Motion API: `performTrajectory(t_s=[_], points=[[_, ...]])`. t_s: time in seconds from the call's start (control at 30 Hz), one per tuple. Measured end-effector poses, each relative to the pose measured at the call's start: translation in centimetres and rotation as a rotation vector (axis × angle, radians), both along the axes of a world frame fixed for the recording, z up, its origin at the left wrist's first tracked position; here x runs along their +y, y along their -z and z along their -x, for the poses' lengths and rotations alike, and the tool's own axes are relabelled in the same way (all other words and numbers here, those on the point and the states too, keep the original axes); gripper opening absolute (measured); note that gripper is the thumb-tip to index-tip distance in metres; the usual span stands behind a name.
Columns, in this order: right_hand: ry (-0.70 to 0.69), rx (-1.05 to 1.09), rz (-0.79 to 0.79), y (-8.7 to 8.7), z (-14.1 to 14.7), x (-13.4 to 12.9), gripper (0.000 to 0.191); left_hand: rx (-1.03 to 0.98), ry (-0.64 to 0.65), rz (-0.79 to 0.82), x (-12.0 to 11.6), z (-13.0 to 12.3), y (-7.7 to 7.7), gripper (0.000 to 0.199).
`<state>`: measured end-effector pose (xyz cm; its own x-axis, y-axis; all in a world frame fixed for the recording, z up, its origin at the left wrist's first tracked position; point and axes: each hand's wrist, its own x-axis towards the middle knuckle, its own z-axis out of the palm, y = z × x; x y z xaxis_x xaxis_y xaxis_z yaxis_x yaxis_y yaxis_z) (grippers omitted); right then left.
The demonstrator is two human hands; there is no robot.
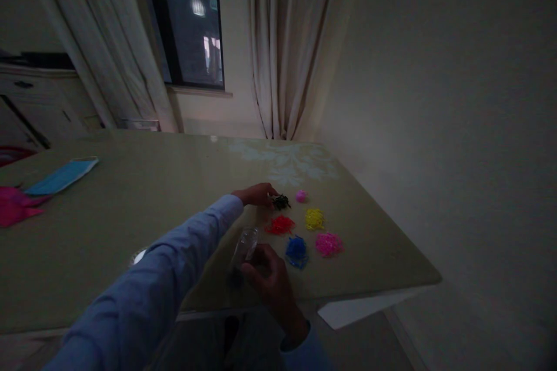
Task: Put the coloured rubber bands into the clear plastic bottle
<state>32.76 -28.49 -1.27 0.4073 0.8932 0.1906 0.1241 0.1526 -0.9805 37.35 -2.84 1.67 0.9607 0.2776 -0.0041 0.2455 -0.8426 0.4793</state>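
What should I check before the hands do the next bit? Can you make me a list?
1. Left hand at the black pile: ok.
2. Right hand holding the clear container: ok.
3. Yellow pile apart from the blue pile: ok.
4. Left fingers pinching a black piece: cannot tell, too small and dark.
5. Bright light: not ok, the room looks dim.

Home room: worktop [143,185] below the hands [272,278]; window [191,40] and long curtains [285,40] beyond them; drawered cabinet [32,93], far left.
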Motion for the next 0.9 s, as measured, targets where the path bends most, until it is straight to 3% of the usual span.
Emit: performTrajectory(t_s=[0.3, 0.67, 0.9], points=[[0.023, -0.018, 0.014, -0.1, 0.2, 0.0, 0.031, -0.024, 0.094, 0.010, -0.1, -1.0, 0.9, 0.045], [-0.001, -0.019, 0.001, 0.3, -0.2, -0.4, 0.030, -0.056, 0.091, 0.035, 0.8, 0.6, 0.3, 0.045], [0.009, -0.051, -0.006, 0.0, -0.3, -0.5, 0.030, -0.089, 0.110, -0.076, 0.9, 0.6, 0.4, 0.022]])
